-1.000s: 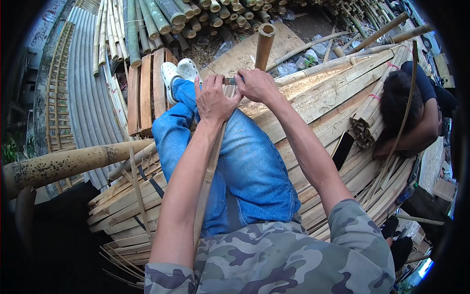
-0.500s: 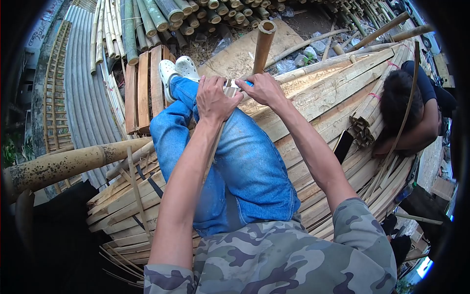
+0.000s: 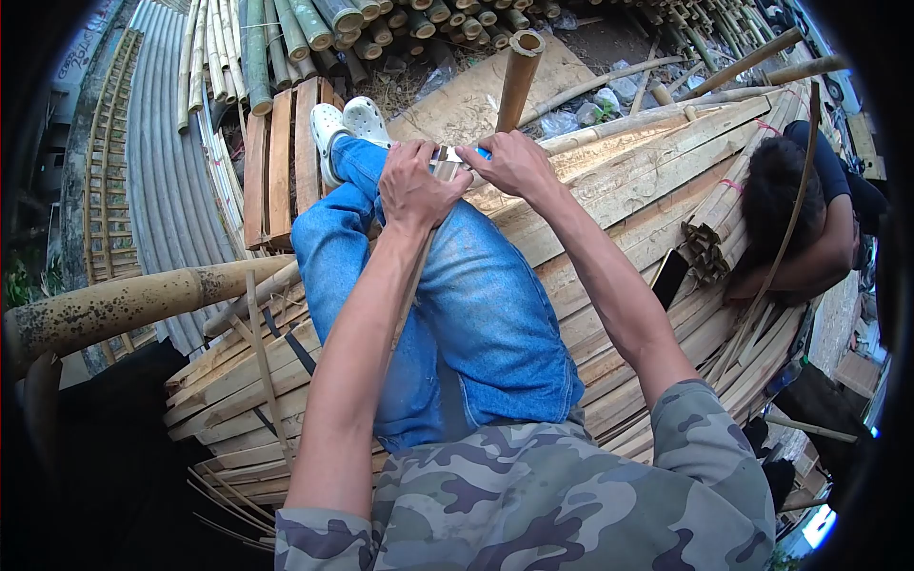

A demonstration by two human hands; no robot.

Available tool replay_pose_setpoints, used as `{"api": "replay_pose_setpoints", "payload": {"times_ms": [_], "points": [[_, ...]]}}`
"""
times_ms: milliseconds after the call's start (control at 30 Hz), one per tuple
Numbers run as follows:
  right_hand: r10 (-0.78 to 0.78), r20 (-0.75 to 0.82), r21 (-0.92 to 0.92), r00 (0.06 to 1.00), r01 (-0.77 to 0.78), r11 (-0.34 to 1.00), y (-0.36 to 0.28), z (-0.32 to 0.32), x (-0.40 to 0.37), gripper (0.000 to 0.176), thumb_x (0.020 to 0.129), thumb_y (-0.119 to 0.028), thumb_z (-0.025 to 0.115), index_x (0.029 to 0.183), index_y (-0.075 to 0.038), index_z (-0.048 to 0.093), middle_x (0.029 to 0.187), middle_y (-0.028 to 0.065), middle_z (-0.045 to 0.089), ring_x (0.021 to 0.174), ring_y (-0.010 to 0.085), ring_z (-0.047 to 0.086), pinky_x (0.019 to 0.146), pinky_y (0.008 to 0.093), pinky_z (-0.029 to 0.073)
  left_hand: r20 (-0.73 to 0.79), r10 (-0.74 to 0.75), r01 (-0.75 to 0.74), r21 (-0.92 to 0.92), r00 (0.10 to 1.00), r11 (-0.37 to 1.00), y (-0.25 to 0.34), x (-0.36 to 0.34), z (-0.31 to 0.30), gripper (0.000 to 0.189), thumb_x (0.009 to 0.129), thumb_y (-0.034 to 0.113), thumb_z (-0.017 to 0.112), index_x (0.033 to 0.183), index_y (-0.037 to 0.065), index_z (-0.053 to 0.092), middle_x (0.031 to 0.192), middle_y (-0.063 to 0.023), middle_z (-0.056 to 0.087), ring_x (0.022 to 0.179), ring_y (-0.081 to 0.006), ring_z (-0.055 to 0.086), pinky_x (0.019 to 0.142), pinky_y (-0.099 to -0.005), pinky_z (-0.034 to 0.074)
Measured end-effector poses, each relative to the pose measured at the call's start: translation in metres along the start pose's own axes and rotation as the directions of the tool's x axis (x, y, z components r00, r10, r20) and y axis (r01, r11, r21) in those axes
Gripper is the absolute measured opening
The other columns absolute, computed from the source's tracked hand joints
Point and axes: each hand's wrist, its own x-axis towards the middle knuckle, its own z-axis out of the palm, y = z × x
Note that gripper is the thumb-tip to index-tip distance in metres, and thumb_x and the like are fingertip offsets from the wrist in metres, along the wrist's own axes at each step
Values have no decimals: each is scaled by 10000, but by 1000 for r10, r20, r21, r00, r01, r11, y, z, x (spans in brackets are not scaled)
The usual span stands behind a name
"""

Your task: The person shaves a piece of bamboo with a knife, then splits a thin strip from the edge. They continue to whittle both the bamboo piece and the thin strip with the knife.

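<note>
And there it was, right at the knees: the left hand curled over the far end of a pale, narrow strip, its fingers closed around one end of a small tool. Over on the right, the right hand clasped the tool's other end, a flash of blue showing beside its fingers! The middle looked light and metallic, most of the rest covered by fingers. The strip, flat and straight-edged, ran back toward the near side along the jeans, the left forearm hiding part of it.

Close beyond the right hand rose a hollow bamboo post, and in from the left came a thick, dark-speckled bamboo pole. White clogs sat far left of the hands, beside a slatted wooden crate; corrugated sheeting lay farther left, cut bamboo poles at the far side. On the right, a dark phone lay on the stacked timber, near a pink-tied bundle and another person, bent low. Lettering on the far-left wall was too blurred to read.
</note>
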Motion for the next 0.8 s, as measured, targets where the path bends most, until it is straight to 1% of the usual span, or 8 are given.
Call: {"api": "replay_pose_setpoints", "payload": {"times_ms": [133,233,300,333,400,533,667,800], "points": [[32,33,-13,999,-31,999,-3,-4,0,590,907,-561,546,809,-8,725,696,248,654,744,431,663,709,511,518,-2,-5,5,-2,1000,1000,0,0,-2,377,678,343,755,864,21,693,860,-101,681,875,-294,650,1006,-428,451],[64,66,-52,996,-61,997,-4,-12,7,591,900,-563,552,836,-3,730,759,257,676,812,439,674,755,503,528,143,-56,55,11,988,998,5,6,-9,474,697,363,754,1011,15,688,997,-132,679,1001,-306,637,1045,-462,420],[69,82,-76,994,-63,995,1,-14,14,588,903,-557,553,839,1,727,758,256,677,816,434,676,762,496,529,7,6,-6,26,1000,1000,9,-4,-16,616,733,400,747,1197,12,631,1214,-181,609,1158,-335,576,1083,-489,381],[52,120,-33,991,-48,998,8,-14,18,573,916,-537,551,854,6,722,764,253,678,817,425,678,766,489,525,36,-16,15,23,999,1000,16,-15,-32,665,782,382,734,1302,6,563,1361,-211,504,1270,-362,492,1106,-466,355],[61,267,124,962,-97,987,5,-23,19,530,955,-475,537,903,25,703,757,241,676,801,401,678,765,477,508,181,-184,205,-106,966,973,27,-57,-80,596,814,328,734,1283,-4,573,1321,-200,521,1247,-373,496,1097,-443,357],[7,202,157,979,-39,987,-4,-28,10,510,974,-436,517,929,41,690,764,247,671,781,403,666,752,485,491,248,-413,397,117,876,910,43,-170,-155,586,803,247,774,1287,-12,569,1177,-167,559,1075,-329,535,956,-441,425],[58,215,3,975,-60,998,-25,-35,-25,513,1011,-401,486,874,70,635,664,219,582,597,279,568,603,438,422,229,-450,451,52,863,891,45,-247,-168,493,832,154,747,1282,23,595,1116,-141,557,1004,-296,531,883,-407,447],[60,242,274,968,-128,953,-26,-23,-85,473,1028,-379,458,831,27,601,614,121,557,577,220,566,577,387,449,143,-471,471,31,871,881,38,-286,-178,431,858,105,713,1279,76,625,1075,-118,549,937,-282,524,813,-392,462]]}}
